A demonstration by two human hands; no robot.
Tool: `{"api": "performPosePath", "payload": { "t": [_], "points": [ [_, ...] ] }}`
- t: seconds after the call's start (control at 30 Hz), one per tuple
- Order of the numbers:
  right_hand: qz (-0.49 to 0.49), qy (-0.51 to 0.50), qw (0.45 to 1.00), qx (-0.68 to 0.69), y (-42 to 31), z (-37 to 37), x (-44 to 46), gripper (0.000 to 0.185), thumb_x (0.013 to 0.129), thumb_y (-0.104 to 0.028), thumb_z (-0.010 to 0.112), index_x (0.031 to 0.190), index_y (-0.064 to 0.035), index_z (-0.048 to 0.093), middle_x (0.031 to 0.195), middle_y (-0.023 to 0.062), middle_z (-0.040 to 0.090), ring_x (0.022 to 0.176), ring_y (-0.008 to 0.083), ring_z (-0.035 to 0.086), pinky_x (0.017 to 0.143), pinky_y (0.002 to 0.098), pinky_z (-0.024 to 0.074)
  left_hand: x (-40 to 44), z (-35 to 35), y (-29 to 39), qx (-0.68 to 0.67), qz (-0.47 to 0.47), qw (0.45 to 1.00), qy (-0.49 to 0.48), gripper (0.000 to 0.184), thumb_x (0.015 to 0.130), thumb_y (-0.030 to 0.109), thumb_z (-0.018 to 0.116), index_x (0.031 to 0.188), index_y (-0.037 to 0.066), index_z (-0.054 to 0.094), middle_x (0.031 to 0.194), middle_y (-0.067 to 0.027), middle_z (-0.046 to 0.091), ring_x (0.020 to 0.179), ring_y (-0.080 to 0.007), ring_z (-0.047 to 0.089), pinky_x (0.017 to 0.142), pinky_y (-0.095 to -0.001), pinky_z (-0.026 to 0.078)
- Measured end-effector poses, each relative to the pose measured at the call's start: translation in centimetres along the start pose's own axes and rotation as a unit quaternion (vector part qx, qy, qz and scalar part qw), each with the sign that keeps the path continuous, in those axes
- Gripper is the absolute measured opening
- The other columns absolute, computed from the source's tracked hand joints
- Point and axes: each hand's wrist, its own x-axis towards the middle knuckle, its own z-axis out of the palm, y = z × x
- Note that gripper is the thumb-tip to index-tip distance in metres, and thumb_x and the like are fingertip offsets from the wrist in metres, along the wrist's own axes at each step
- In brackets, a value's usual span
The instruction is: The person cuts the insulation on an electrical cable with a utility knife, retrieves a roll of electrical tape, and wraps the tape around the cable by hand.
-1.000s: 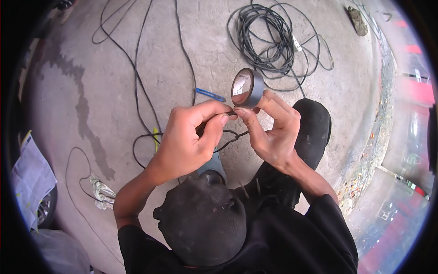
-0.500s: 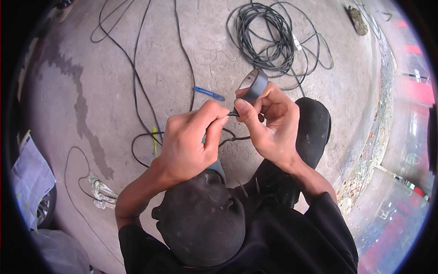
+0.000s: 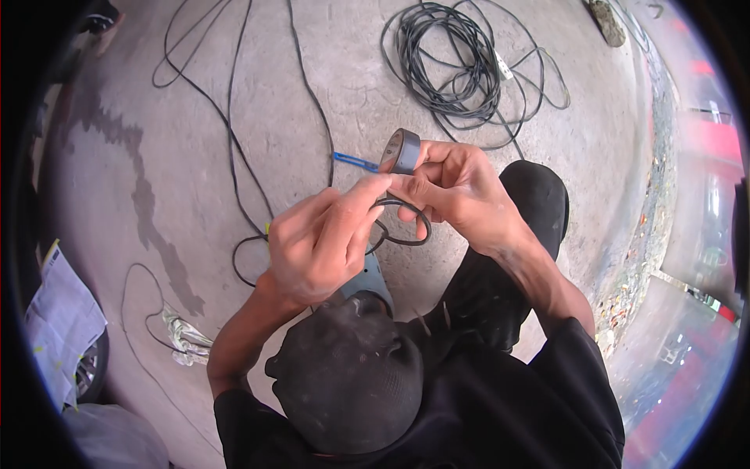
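Note:
My right hand (image 3: 473, 195) grips a roll of dark electrical tape (image 3: 406, 153), which stands up on its edge beyond my thumb. My left hand (image 3: 324, 238) is closed in a pinch, its fingertips meeting my right thumb just below the roll. A thin black cable (image 3: 416, 241) runs from the left fingers and curves in a loop by the right fingers. Where the fingertips meet, the cable's end and any strip of tape are hidden. On the floor just past my hands lies a blue utility knife (image 3: 355, 162), partly behind the tape roll.
A coil of black cable (image 3: 445, 66) with a white connector (image 3: 504, 66) lies ahead on the concrete floor (image 3: 273, 102). Loose cables run along the left. Printed paper (image 3: 64, 313) and crumpled plastic (image 3: 186, 336) lie left, a stone (image 3: 608, 23) far right.
The tape roll has tipped and shifted left, partly covering the knife. My right thumb has moved in against my left fingertips, and the cable now bends in a loop below them.

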Motion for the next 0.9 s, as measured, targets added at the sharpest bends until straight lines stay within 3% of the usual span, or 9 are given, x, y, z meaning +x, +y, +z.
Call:
{"api": "performPosePath", "payload": {
  "t": [0.07, 0.17, 0.27, 0.37, 0.47, 0.6, 0.73, 0.87, 0.9],
  "points": [
    [0.001, -0.015, 1.000, -0.001, 0.1, -0.3, 0.1, 0.012, 0.095, -0.008, 0.066, 0.098, 0.0041, 0.066, 0.073, 0.0072, 0.067, 0.060, 0.0089, 0.062, 0.053, 0.0236, 0.0513, 0.1, -0.3, -0.2, 0.007, 0.021, 1.000, -0.013, 0.033, 0.072, -0.010, 0.071, 0.104, -0.001, 0.069, 0.062, -0.0030, 0.052, 0.051, -0.0163, 0.051, 0.044, -0.0305, 0.041],
    [0.029, -0.056, 0.998, 0.002, 0.1, -0.3, -0.1, 0.018, 0.097, -0.014, 0.065, 0.106, 0.0012, 0.069, 0.076, 0.0025, 0.069, 0.062, 0.0069, 0.061, 0.050, 0.0191, 0.0445, 0.3, -1.4, -0.4, 0.027, 0.060, 0.996, -0.054, 0.034, 0.072, -0.010, 0.072, 0.104, 0.000, 0.069, 0.062, -0.0023, 0.052, 0.051, -0.0158, 0.051, 0.044, -0.0297, 0.041],
    [0.067, -0.067, 0.995, 0.006, 0.0, -0.5, 0.5, 0.018, 0.098, -0.015, 0.066, 0.096, 0.0028, 0.068, 0.073, 0.0067, 0.068, 0.061, 0.0097, 0.062, 0.058, 0.0235, 0.0499, 0.2, -0.7, -0.3, 0.006, 0.017, 1.000, -0.013, 0.030, 0.073, -0.010, 0.073, 0.102, 0.000, 0.070, 0.066, -0.0041, 0.058, 0.052, -0.0164, 0.055, 0.046, -0.0297, 0.043],
    [0.063, -0.065, 0.995, -0.032, 0.1, -0.6, 0.5, 0.022, 0.099, -0.020, 0.065, 0.096, 0.0017, 0.068, 0.074, 0.0050, 0.069, 0.067, 0.0092, 0.063, 0.061, 0.0233, 0.0477, 0.3, -0.4, -0.2, -0.057, -0.050, 0.997, -0.009, 0.023, 0.077, -0.009, 0.071, 0.098, -0.001, 0.069, 0.071, -0.0070, 0.065, 0.054, -0.0183, 0.059, 0.048, -0.0299, 0.045],
    [0.040, -0.040, 0.998, -0.038, 0.5, -0.7, 0.1, 0.025, 0.099, -0.024, 0.066, 0.099, 0.0004, 0.069, 0.078, 0.0028, 0.070, 0.074, 0.0088, 0.063, 0.064, 0.0251, 0.0469, 0.7, -0.6, 0.1, -0.068, -0.092, 0.993, -0.023, 0.017, 0.081, -0.008, 0.070, 0.096, -0.002, 0.068, 0.075, -0.0101, 0.069, 0.055, -0.0212, 0.062, 0.049, -0.0312, 0.047],
    [-0.064, -0.021, 0.985, -0.161, 1.1, -0.7, -1.3, 0.018, 0.094, -0.020, 0.070, 0.095, -0.0027, 0.065, 0.081, 0.0037, 0.070, 0.077, 0.0100, 0.062, 0.067, 0.0286, 0.0470, 0.8, -0.7, 0.0, -0.113, -0.170, 0.978, -0.034, 0.012, 0.084, -0.006, 0.068, 0.096, -0.003, 0.067, 0.070, -0.0099, 0.067, 0.053, -0.0163, 0.060, 0.048, -0.0282, 0.044],
    [-0.241, 0.055, 0.905, -0.347, 1.4, -0.6, -1.3, 0.013, 0.085, -0.009, 0.071, 0.088, -0.0069, 0.059, 0.083, 0.0053, 0.065, 0.080, 0.0193, 0.062, 0.069, 0.0330, 0.0491, 1.0, -1.1, -0.1, -0.242, -0.305, 0.916, -0.100, 0.005, 0.090, -0.001, 0.066, 0.094, -0.004, 0.066, 0.066, -0.0051, 0.064, 0.054, -0.0061, 0.054, 0.048, -0.0231, 0.038],
    [-0.409, 0.092, 0.752, -0.509, 3.1, -1.2, 0.0, 0.017, 0.077, -0.001, 0.069, 0.087, -0.0089, 0.058, 0.090, 0.0046, 0.062, 0.084, 0.0265, 0.061, 0.067, 0.0348, 0.0498, 1.4, -1.6, -0.8, -0.378, -0.410, 0.821, -0.125, 0.012, 0.096, 0.006, 0.063, 0.095, -0.005, 0.066, 0.065, 0.0002, 0.061, 0.054, -0.0013, 0.049, 0.048, -0.0208, 0.035],
    [-0.437, 0.097, 0.729, -0.518, 3.2, -1.1, 0.0, 0.023, 0.068, 0.003, 0.076, 0.085, -0.0078, 0.063, 0.090, 0.0040, 0.060, 0.079, 0.0204, 0.062, 0.062, 0.0334, 0.0512, 1.6, -1.7, -0.9, -0.395, -0.428, 0.802, -0.129, 0.013, 0.097, 0.007, 0.062, 0.095, -0.005, 0.066, 0.064, 0.0004, 0.061, 0.054, -0.0014, 0.048, 0.048, -0.0207, 0.035]
  ]
}}
